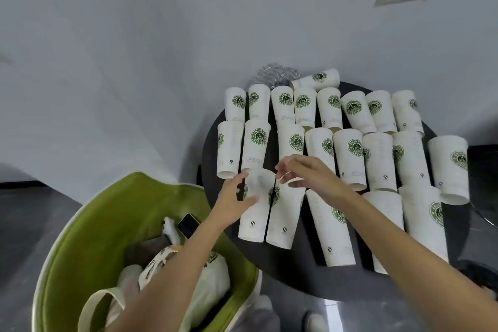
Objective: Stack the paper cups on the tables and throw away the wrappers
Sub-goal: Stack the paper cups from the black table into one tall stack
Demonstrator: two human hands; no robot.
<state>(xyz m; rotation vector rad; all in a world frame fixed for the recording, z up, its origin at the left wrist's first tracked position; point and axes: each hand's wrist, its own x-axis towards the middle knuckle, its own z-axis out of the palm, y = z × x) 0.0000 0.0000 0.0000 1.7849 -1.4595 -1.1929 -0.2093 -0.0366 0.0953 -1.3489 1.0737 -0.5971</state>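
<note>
Several white paper cups with green logos stand upside down in rows on a round black table [301, 267]. One cup [315, 79] lies on its side at the back. My left hand [231, 199] grips the front-left cup [254, 218], thumb on its far side and fingers on its near side. My right hand [301, 171] hovers over the base of the neighbouring cup [283, 221], fingers loosely spread; I cannot tell whether it touches the cup. A crumpled clear wrapper [275, 75] lies at the table's far edge behind the cups.
A green tub chair [107, 218] stands left of the table, holding cloth bags [210, 286] and a phone [188, 225]. A white wall with posters rises behind. Dark floor surrounds the table; a shoe [316, 322] shows at the bottom.
</note>
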